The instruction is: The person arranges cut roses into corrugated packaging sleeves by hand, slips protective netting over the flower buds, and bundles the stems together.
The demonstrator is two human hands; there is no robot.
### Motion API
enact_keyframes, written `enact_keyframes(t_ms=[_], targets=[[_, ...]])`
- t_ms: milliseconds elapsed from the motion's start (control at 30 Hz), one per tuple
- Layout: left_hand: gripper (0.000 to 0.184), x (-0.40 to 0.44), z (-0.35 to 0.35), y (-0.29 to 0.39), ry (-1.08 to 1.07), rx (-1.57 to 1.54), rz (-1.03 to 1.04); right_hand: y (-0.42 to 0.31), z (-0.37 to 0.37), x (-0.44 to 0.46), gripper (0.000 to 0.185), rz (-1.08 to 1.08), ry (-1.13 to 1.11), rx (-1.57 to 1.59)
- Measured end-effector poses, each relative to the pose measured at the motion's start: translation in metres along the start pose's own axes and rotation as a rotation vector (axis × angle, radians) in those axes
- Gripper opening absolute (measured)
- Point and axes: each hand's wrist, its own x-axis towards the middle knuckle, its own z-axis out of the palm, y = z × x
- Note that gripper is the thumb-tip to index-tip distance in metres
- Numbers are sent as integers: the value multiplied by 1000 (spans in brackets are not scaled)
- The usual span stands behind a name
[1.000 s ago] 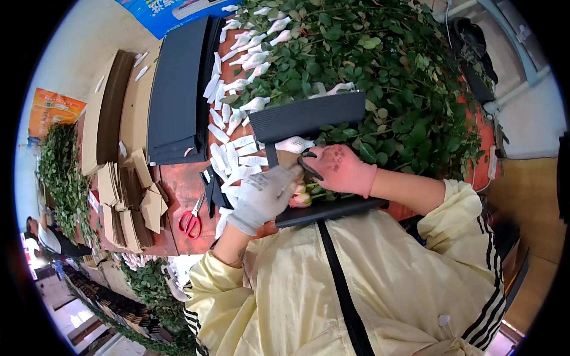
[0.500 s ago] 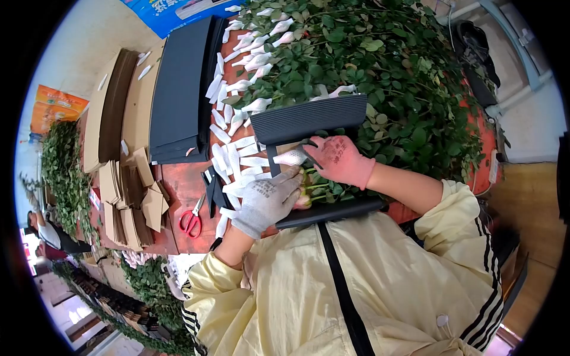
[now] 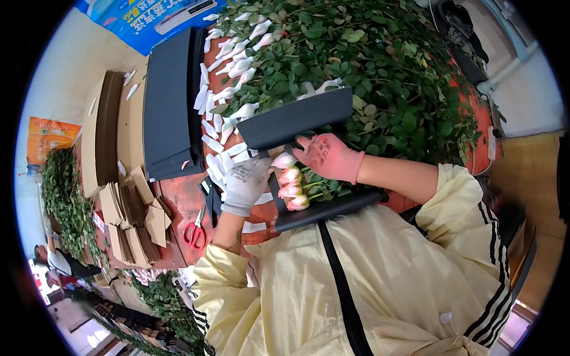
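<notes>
The head view shows three pink roses lying in a black ridged holder, just beside the fingers of the left hand. Their heads face those fingers; the stems run rightward, passing on the body side of the right hand, long axes crosswise to the jacket. A netted bud lies sideways between both hands' fingers. All visible fingers are partly bent; whether either hand pinches the bud, I cannot tell.
</notes>
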Motion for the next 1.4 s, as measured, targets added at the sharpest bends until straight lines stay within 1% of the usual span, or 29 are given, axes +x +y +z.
enact_keyframes(t_ms=[33, 67, 133, 167, 200, 267, 300, 400, 500, 533, 600, 667, 700, 733, 800, 833, 867, 933, 967, 1000, 1033, 1067, 1100, 1167, 1200, 1233, 1267, 1333, 1400], targets=[[21, 0, -1, 1, 21, -17, 19, 0, 1, 0, 39, 0, 9, 16], [21, 0, -3, 2, 13, -24, 30, 1, 3, -1, 40, 1, 20, 33], [14, 2, -14, 5, 83, -104, 59, 1, 3, -3, 41, -6, 40, 31], [18, -3, -4, -3, 159, -68, 91, 0, 1, -1, 42, 3, 14, 29], [18, -5, -4, -5, 152, -70, 111, 0, 0, -1, 43, 15, -12, 26], [18, -11, -5, -5, 131, -95, 28, 1, 4, -2, 44, 22, 30, 25], [17, -11, -6, -5, 169, -114, 60, 1, 5, -1, 44, 13, 35, 22], [15, -13, -15, -3, 106, -129, -18, 1, 7, 0, 44, 10, 10, 39], [15, -26, -20, -16, 99, -100, -33, 1, 19, -1, 43, -7, 155, 34], [14, -34, -28, -23, 152, -69, -102, 1, 21, -1, 43, 4, 160, 44], [20, -62, -36, -59, 3, -145, -373, 2, 21, 2, 43, -23, 109, 66], [28, -74, -49, -62, -7, -114, -392, 3, 14, 1, 42, -32, 103, 79], [34, -74, -61, -50, -69, -40, -451, 4, 9, 2, 41, -34, 93, 82], [34, -71, -68, -37, -20, 3, -371, 6, 5, 2, 41, -60, 99, 79], [33, -61, -77, 0, 16, -56, -280, 7, 4, 0, 40, -22, 119, 110], [31, -56, -79, 22, -19, -177, -251, 5, 5, 1, 38, 37, 107, 141], [29, -53, -80, 43, -48, -302, -220, 5, 6, -2, 38, -6, 94, 125], [26, -46, -78, 71, -81, -418, -53, 2, -1, -12, 32, 45, 461, 34], [26, -44, -78, 82, -54, -423, -84, -1, -12, -20, 24, 34, 436, 14], [28, -41, -77, 92, -117, -452, -13, -6, -12, -23, 21, -38, 439, -18], [29, -40, -74, 100, -185, -485, 62, -10, -14, -26, 22, -83, 287, 62], [29, -38, -69, 106, -172, -492, 44, -14, -17, -28, 22, -121, 135, 138], [32, -34, -65, 109, -232, -408, 20, -17, -16, -28, 24, -167, 116, 135], [39, -31, -60, 108, -348, -295, -8, -23, -11, -24, 24, -173, 122, 115], [39, -29, -60, 108, -348, -293, -7, -25, -6, -23, 25, -175, 127, 100], [39, -28, -61, 107, -411, -270, -34, -27, -1, -22, 26, -170, 227, 70], [39, -27, -61, 107, -476, -248, -58, -25, 2, -22, 26, -165, 228, 73], [38, -28, -62, 106, -476, -238, -51, -20, 1, -22, 23, -222, 200, 153], [38, -27, -61, 107, -467, -227, -51, -15, 5, -21, 23, -210, 215, 107]])
